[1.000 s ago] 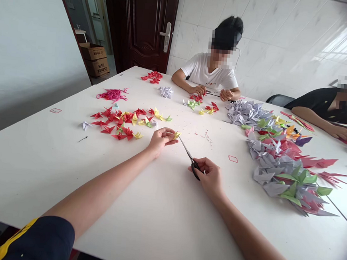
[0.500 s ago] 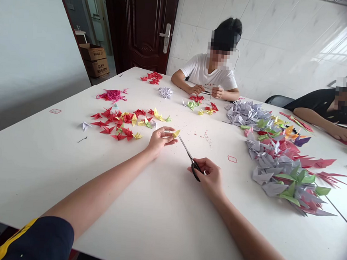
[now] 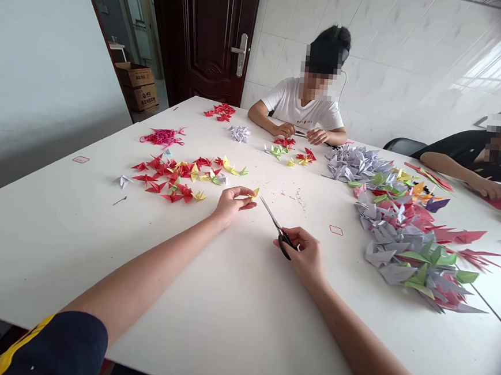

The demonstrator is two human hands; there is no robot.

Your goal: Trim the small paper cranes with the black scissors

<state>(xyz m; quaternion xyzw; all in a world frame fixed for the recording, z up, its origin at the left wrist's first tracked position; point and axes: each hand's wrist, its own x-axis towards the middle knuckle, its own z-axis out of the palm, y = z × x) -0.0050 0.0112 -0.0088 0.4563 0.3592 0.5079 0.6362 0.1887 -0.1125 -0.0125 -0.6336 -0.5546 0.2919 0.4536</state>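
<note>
Between the fingertips of my left hand (image 3: 230, 204) is a small yellow origami crane (image 3: 255, 194), partly covered by the fingers. My right hand (image 3: 304, 250) grips the black handles of a pair of scissors (image 3: 275, 221). The slim metal blades look closed and point up and left, their tip a little to the right of the yellow crane, not touching it. Left of my left hand lies a loose cluster of red, yellow and green paper cranes (image 3: 177, 177). Tiny paper scraps (image 3: 297, 198) are scattered beyond the scissors.
A long heap of grey, pink and green folded paper cranes (image 3: 406, 240) covers the table's right side. Pink strings (image 3: 163, 137) lie at the far left. One person (image 3: 300, 107) sits across the table; another person's arm (image 3: 460, 172) rests at the right.
The scissors' tip has drawn back from the yellow crane, leaving a small gap. My left hand has tilted slightly. The hands of the person across have moved a little.
</note>
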